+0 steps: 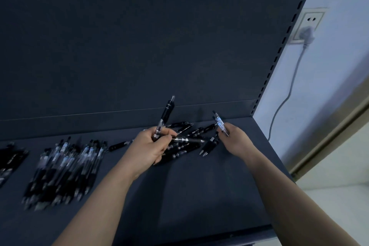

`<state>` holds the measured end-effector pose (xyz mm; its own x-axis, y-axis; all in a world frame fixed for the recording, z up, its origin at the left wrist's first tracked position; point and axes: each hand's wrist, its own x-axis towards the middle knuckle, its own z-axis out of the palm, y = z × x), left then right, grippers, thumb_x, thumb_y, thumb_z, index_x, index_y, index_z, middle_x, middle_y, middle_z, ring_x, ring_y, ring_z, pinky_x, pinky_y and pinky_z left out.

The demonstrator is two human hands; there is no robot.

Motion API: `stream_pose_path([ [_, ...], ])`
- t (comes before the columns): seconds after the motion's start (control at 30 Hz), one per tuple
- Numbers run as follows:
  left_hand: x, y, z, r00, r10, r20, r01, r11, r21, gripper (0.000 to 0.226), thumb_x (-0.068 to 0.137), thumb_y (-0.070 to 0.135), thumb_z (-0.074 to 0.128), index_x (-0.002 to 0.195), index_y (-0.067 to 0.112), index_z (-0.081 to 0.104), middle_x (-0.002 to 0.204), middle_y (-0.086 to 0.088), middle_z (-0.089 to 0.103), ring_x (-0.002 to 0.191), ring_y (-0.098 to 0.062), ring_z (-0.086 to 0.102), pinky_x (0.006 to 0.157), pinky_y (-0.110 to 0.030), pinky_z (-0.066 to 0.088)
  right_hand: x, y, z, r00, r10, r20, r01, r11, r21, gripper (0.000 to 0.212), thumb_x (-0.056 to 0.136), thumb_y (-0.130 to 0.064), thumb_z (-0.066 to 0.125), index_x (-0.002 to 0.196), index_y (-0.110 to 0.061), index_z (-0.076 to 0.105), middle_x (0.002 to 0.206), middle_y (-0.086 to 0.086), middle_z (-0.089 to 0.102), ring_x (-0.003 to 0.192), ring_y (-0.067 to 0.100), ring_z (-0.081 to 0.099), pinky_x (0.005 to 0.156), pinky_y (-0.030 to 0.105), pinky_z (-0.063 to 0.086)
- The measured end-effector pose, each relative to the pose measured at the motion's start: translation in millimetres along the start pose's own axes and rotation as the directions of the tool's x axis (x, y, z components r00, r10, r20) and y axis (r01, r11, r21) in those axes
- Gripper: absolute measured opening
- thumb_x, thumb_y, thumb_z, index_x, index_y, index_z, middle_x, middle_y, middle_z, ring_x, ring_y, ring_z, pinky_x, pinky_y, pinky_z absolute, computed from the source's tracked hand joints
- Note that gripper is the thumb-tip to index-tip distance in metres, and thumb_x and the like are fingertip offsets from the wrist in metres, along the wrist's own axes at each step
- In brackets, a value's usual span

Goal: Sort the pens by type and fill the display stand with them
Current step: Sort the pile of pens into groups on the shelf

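At the left edge of the dark grey metal shelf (199, 189) we see a small blurred row of black pens (10, 158), and just beside it a large bundle of clear-barrelled pens with white labels (65, 166) lying side by side near the front-left part of the surface. A single black pen (117, 145) lies apart between that bundle and our left hand (149, 146), whose fingers are curled round an upright black pen with a clear barrel (166, 114) and a second, silver-banded pen (187, 140) pointing right. Between the hands, near the rear edge, sits a loose heap of mixed black pens (179, 151). Our right hand (235, 138) pinches a few white-labelled pens (219, 123) between thumb and fingertips. Beyond the right edge, a white plug (307, 35) sits in a wall socket (311, 19).
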<state>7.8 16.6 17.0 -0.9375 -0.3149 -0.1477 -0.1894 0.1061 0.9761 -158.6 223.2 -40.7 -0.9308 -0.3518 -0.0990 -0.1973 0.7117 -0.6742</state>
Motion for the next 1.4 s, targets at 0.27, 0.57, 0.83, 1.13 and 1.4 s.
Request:
stream_pose_path([
  [0.27,2.0,-1.3,-1.0,0.987,0.048,-0.152,-0.028,0.991,0.132,0.009,0.085,0.029,0.071,0.085,0.02,0.07,0.048,0.016,0.05,0.046,0.0,0.044,0.057,-0.025,0.037,-1.9,-0.4,10.0,0.998,-0.035,-0.055,0.029,0.995,-0.096,0.025,0.092,-0.029,0.054,0.116,-0.024,0.049,0.087,-0.004,0.061,0.084,0.024,0.059,0.072,0.036,0.049],
  [0.57,6.5,-3.8,7.9,0.98,0.029,-0.197,0.012,0.979,0.205,0.034,0.084,0.038,0.07,0.078,0.005,0.062,0.062,0.004,0.054,0.057,-0.009,0.05,0.057,-0.022,0.041,2.1,-7.6,11.6,0.987,-0.061,0.148,0.085,0.983,-0.165,0.019,0.093,-0.034,0.048,0.098,-0.023,0.062,0.095,0.001,0.068,0.091,0.022,0.062,0.085,0.039,0.052],
  [0.83,25.5,-19.1,45.2,0.985,0.078,-0.153,-0.008,0.912,0.41,0.029,0.087,0.034,0.068,0.069,0.013,0.056,0.059,0.006,0.05,0.055,-0.01,0.047,0.05,-0.022,0.033,-22.1,-0.6,-2.6,0.947,-0.075,0.313,0.02,0.984,0.178,0.014,0.091,-0.017,0.058,0.092,-0.024,0.07,0.057,-0.007,0.051,0.05,0.007,0.043,0.05,0.017,0.037],
  [1.13,35.8,-21.9,108.1,0.997,-0.007,-0.074,0.05,0.804,0.593,0.043,0.067,0.048,0.079,0.075,0.012,0.056,0.073,0.002,0.059,0.07,-0.019,0.059,0.061,-0.029,0.044,-39.2,32.4,-2.8,0.97,0.241,0.024,-0.224,0.857,0.463,0.016,0.091,-0.014,0.048,0.076,-0.014,0.042,0.056,0.003,0.032,0.036,0.013,0.029,0.04,0.023,0.025],
  [1.4,29.4,-18.0,113.4,0.996,-0.077,-0.054,0.092,0.681,0.726,0.038,0.067,0.043,0.075,0.081,0.012,0.058,0.077,0.001,0.062,0.069,-0.019,0.059,0.059,-0.029,0.048,-45.4,32.8,0.3,0.97,0.242,0.0,-0.211,0.845,0.492,0.015,0.092,-0.013,0.049,0.077,-0.012,0.046,0.056,0.004,0.033,0.042,0.015,0.027,0.04,0.024,0.023],
])
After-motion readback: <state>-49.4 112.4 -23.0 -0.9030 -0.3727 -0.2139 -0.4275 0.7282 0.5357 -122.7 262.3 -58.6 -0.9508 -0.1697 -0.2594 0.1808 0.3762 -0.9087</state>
